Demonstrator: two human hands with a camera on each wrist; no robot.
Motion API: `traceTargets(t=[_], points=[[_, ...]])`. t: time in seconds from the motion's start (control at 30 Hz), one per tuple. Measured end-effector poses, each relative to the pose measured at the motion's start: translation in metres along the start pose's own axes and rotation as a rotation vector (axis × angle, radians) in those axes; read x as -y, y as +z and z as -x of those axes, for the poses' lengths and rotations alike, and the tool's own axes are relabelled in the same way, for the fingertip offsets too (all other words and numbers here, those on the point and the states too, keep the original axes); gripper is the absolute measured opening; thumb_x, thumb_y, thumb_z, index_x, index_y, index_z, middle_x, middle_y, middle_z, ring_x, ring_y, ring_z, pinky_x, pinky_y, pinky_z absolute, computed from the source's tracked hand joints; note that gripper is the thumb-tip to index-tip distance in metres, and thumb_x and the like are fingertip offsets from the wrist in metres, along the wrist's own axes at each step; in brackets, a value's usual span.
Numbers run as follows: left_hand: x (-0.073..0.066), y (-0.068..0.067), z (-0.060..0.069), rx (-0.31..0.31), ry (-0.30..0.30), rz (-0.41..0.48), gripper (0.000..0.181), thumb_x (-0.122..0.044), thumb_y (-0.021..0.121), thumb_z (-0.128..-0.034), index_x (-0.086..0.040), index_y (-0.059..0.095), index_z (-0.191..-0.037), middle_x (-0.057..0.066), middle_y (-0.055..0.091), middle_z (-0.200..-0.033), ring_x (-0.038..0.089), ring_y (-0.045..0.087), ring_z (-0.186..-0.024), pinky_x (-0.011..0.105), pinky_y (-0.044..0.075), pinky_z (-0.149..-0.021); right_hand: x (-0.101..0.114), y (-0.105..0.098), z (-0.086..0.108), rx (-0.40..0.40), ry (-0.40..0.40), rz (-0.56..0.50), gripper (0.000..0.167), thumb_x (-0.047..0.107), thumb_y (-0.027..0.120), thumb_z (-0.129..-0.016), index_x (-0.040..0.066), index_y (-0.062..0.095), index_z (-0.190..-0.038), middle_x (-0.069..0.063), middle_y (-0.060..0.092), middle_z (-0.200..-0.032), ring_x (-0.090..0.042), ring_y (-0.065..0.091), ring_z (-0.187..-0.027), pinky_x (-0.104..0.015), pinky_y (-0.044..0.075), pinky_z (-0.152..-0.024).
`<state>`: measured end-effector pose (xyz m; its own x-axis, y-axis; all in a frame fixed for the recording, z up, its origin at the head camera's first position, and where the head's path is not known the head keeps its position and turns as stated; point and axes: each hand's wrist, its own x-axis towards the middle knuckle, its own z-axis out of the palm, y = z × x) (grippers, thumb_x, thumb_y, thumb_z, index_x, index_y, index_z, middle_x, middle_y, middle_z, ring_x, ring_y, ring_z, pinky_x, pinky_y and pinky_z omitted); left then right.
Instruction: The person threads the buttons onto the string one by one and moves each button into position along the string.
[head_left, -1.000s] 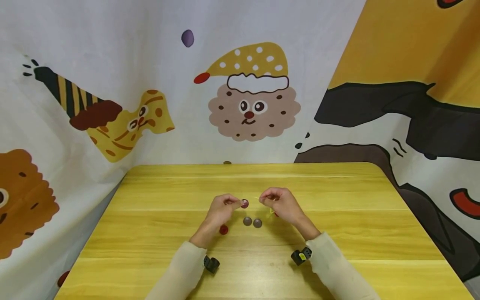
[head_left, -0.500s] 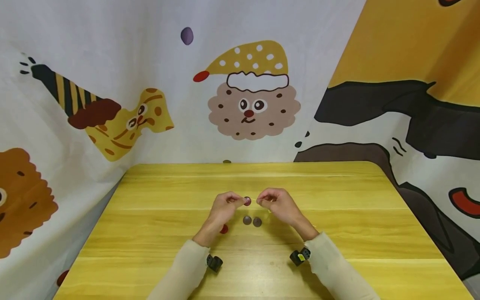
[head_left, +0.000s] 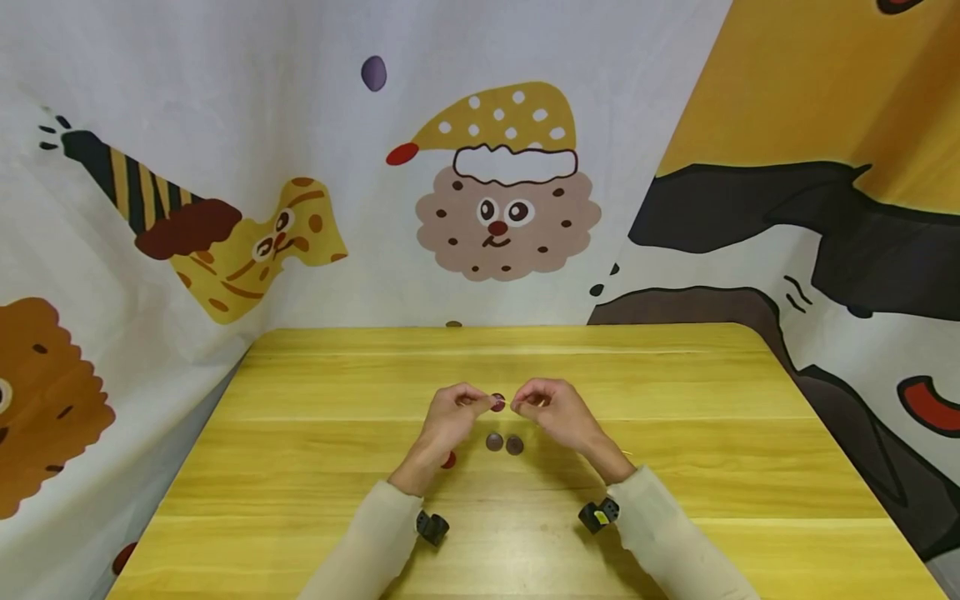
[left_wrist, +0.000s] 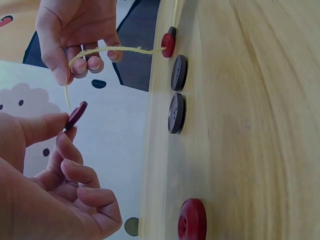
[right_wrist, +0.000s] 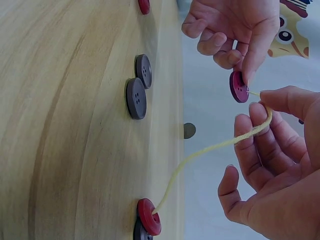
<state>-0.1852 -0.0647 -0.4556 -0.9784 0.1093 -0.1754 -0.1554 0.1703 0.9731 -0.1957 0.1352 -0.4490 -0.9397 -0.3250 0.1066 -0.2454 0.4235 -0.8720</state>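
My left hand (head_left: 448, 415) pinches a dark red button (right_wrist: 239, 87) by its edge between thumb and forefinger, above the table. Facing it, my right hand (head_left: 557, 410) pinches a yellow string (right_wrist: 210, 147) near its end. In the right wrist view the string's tip reaches the button's holes; whether it has entered one I cannot tell. From my right hand the string runs down to a red button (right_wrist: 149, 216) on the table, which overlaps a dark button (right_wrist: 142, 233).
Two dark grey-brown buttons (head_left: 494, 442) (head_left: 514, 445) lie side by side on the wooden table (head_left: 375, 358) between my forearms. Another red button (left_wrist: 192, 220) lies near my left wrist. A patterned cloth (head_left: 360, 250) hangs behind the table.
My left hand has moved slightly right and up with the dark red button, closing the gap to the string's tip. My right hand has hardly shifted.
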Motion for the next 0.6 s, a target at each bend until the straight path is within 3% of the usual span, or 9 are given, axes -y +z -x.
traceTargets(t=[0.43, 0.6], points=[[-0.0008, 0.0022, -0.0002, -0.024, -0.001, 0.004, 0.014, -0.022, 0.07, -0.0929, -0.008, 0.071, -0.095, 0.023, 0.065, -0.102, 0.007, 0.036, -0.047, 0.019, 0.03, -0.042, 0.005, 0.0005, 0.0026, 0.009, -0.006, 0.031, 0.006, 0.004, 0.069, -0.09, 0.009, 0.073, -0.088, 0.001, 0.07, -0.084, -0.016, 0.06, -0.077, -0.027, 0.048, -0.067], [-0.0012, 0.0043, -0.0002, -0.056, 0.022, -0.035, 0.015, -0.02, 0.071, -0.0919, -0.006, 0.07, -0.094, 0.011, 0.063, -0.089, 0.016, 0.051, -0.064, 0.023, 0.038, -0.052, 0.0053, 0.0018, 0.0022, 0.01, -0.004, 0.045, 0.007, 0.004, 0.068, -0.09, 0.01, 0.073, -0.088, 0.001, 0.069, -0.083, -0.015, 0.059, -0.076, -0.027, 0.048, -0.066]])
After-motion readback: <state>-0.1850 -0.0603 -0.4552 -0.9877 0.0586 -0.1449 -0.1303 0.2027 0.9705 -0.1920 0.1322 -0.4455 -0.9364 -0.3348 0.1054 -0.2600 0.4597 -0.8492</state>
